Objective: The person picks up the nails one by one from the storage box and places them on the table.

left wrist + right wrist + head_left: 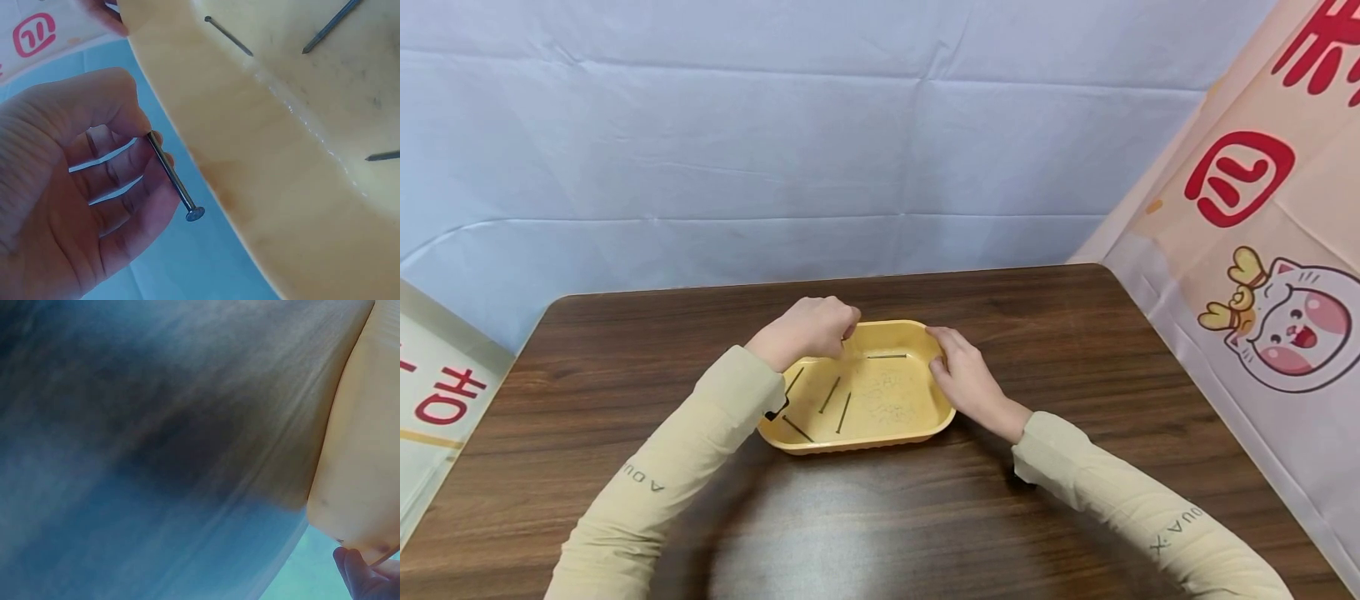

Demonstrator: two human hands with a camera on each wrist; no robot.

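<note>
A yellow plastic tray (857, 442) sits on the table. Its floor carries several dark nails (844, 412), lying apart at different angles. Over the back left rim, my left hand (812, 329) pinches one nail (170, 172) between thumb and fingers; in the left wrist view its flat head points away from the grip. My right hand (972, 379) grips the tray's right side, thumb on the inner side of the rim and fingers along the outside. In the right wrist view only those fingertips (353, 565) show, against the tray's wall (356, 444).
The brown wood-grain table (1037, 333) spreads around the tray on all sides. Behind it hangs a pale blue cloth (737, 150). A printed banner (1247, 275) with red characters and a cartoon stands at the right; another printed sheet (437, 400) is at the left.
</note>
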